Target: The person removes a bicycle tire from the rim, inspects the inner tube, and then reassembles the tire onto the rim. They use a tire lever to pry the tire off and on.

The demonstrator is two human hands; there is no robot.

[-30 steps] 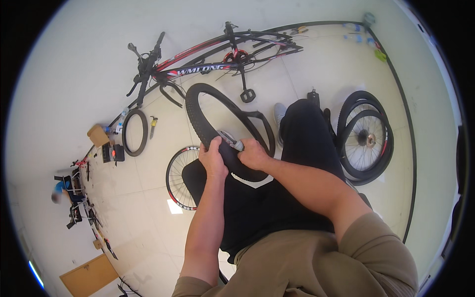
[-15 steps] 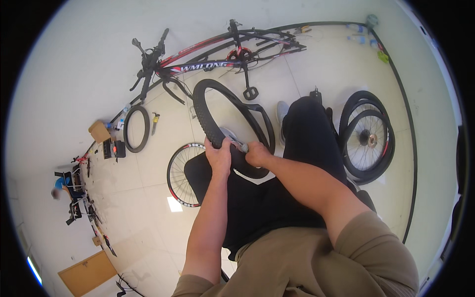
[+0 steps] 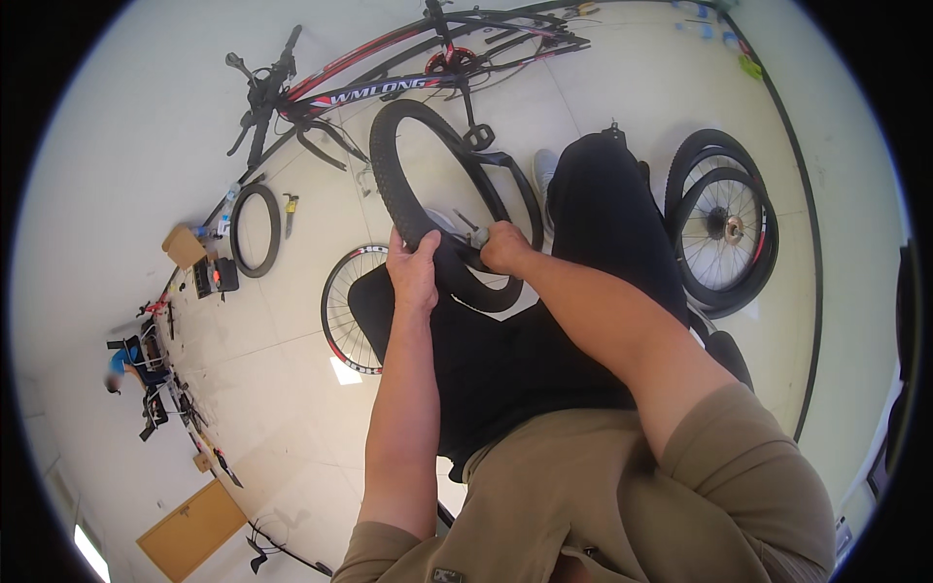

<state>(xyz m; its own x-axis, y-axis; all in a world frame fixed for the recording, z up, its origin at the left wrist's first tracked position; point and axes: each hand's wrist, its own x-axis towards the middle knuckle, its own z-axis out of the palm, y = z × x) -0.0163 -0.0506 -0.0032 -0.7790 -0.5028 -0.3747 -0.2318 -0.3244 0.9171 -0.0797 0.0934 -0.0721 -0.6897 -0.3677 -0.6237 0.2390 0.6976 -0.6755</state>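
A knobbly black bicycle tyre [image 3: 398,185] stands tilted between my knees, without a wheel in it. A slack black inner tube [image 3: 522,180] hangs out of its right side. My left hand [image 3: 414,276] is closed round the near left part of the tyre, thumb over the tread. My right hand [image 3: 507,250] is closed at the inner side of the tyre, on a thin metal tool with a rounded grey end [image 3: 480,236]. Its exact kind cannot be made out, and my right fingers are partly hidden.
A bare spoked rim [image 3: 335,301] lies by my left knee. To the right lie stacked wheels [image 3: 724,228]. Ahead, a black and red bicycle frame [image 3: 379,89] leans along the wall. At left are another tyre [image 3: 255,231], a yellow-handled tool [image 3: 290,214], a toolbox [image 3: 216,277] and a distant person [image 3: 124,364].
The whole scene sits higher in view as my head tilts. My right hand's tool now points up and away from the tyre wall, its metal shaft standing clear of my left hand.
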